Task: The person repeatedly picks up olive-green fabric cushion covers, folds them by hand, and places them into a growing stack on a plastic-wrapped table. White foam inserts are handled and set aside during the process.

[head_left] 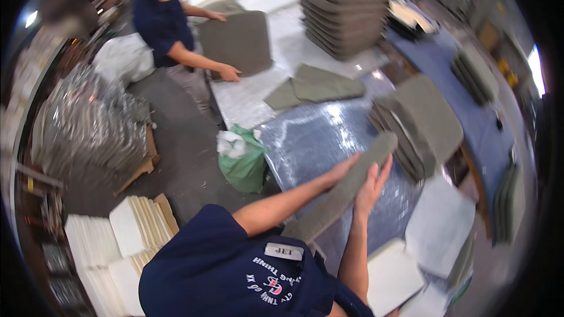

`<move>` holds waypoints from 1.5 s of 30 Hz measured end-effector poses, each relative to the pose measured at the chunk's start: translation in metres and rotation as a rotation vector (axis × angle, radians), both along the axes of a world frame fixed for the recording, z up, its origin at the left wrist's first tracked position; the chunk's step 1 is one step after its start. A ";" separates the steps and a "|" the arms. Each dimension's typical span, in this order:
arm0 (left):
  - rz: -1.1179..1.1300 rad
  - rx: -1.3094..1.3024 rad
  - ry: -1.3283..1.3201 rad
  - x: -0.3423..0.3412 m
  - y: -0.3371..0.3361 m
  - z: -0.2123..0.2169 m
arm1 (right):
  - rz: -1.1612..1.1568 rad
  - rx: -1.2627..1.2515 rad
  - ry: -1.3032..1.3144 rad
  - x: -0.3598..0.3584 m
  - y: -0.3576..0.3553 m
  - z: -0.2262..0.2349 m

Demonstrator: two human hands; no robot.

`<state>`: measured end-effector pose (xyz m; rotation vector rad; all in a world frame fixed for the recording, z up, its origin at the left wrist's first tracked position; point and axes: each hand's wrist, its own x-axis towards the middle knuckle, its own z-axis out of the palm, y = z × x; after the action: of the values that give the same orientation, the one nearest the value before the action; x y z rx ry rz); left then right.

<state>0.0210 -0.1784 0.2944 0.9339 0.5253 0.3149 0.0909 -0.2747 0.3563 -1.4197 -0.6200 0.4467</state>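
Observation:
I hold a flat grey-green cushion (346, 191) on edge between both palms, over a table covered in shiny plastic film (311, 141). My left hand (342, 169) presses its left face and my right hand (372, 183) presses its right face. Just to the right stands a stack of the same grey-green cushions (423, 120). An empty grey-green cover (314, 87) lies flat further up the table.
A person in a dark blue shirt (161, 20) handles another cushion (238, 41) at the far end. A tall cushion stack (343, 9) stands behind. A green bag (244, 161) sits on the floor, white foam slabs (138, 226) lower left, white pads (437, 226) lower right.

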 end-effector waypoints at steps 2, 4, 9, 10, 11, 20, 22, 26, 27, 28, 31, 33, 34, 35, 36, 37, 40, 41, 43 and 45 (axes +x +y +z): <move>-0.063 -0.090 -0.147 0.000 -0.003 0.009 | -0.043 -0.003 -0.044 0.005 0.001 -0.012; -0.032 0.018 -0.115 -0.008 -0.010 0.030 | -0.039 0.004 -0.003 0.001 0.002 -0.003; -0.023 0.133 -0.061 -0.014 -0.011 0.035 | -0.007 0.017 0.007 0.002 0.001 -0.007; -0.033 0.152 -0.068 -0.011 -0.011 0.035 | -0.005 0.019 0.010 0.003 -0.003 -0.004; -0.046 0.168 -0.063 -0.013 -0.013 0.038 | -0.003 0.018 0.025 0.001 -0.006 -0.002; -0.062 0.113 -0.091 -0.011 -0.011 0.021 | -0.018 0.032 0.078 -0.007 -0.004 0.006; -0.047 0.155 -0.039 -0.010 -0.012 0.027 | -0.005 0.061 0.127 -0.007 0.000 0.006; -0.188 -0.021 0.000 -0.014 -0.003 0.042 | -0.013 0.033 0.181 -0.014 0.006 0.014; -0.172 0.010 0.036 -0.010 0.001 0.038 | 0.010 0.089 0.221 -0.016 0.008 0.011; -0.156 0.040 0.072 -0.010 0.005 0.035 | 0.034 0.145 0.261 -0.017 0.011 0.003; -0.175 -0.010 0.157 -0.011 0.006 0.058 | 0.001 0.157 0.186 -0.017 0.009 -0.013; -0.164 0.049 0.160 -0.013 0.008 0.064 | -0.010 0.192 0.178 -0.021 0.016 -0.023; -0.158 0.080 0.159 -0.011 0.008 0.065 | -0.020 0.222 0.174 -0.020 0.016 -0.025; -0.049 0.240 0.226 -0.014 0.005 0.057 | -0.007 0.250 0.189 -0.027 0.018 -0.027; 0.045 0.413 0.291 -0.013 0.003 0.048 | -0.005 0.290 0.203 -0.033 0.024 -0.028; 0.141 0.588 0.355 -0.012 0.004 0.039 | -0.034 0.254 0.131 -0.034 0.034 -0.025; 0.077 0.723 0.440 -0.027 0.004 0.060 | -0.108 0.086 0.029 -0.041 0.031 -0.030; 0.100 0.798 0.463 -0.034 -0.002 0.065 | -0.102 0.082 0.037 -0.044 0.032 -0.029; 0.138 0.977 0.462 -0.034 -0.009 0.078 | -0.117 0.134 0.061 -0.043 0.034 -0.033; 0.042 1.131 0.653 -0.036 -0.016 0.106 | -0.115 0.114 -0.024 -0.045 0.034 -0.037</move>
<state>-0.0148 -0.1946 0.4002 2.1599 0.9932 0.3387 0.0457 -0.2411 0.3190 -1.3458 -0.5717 0.2992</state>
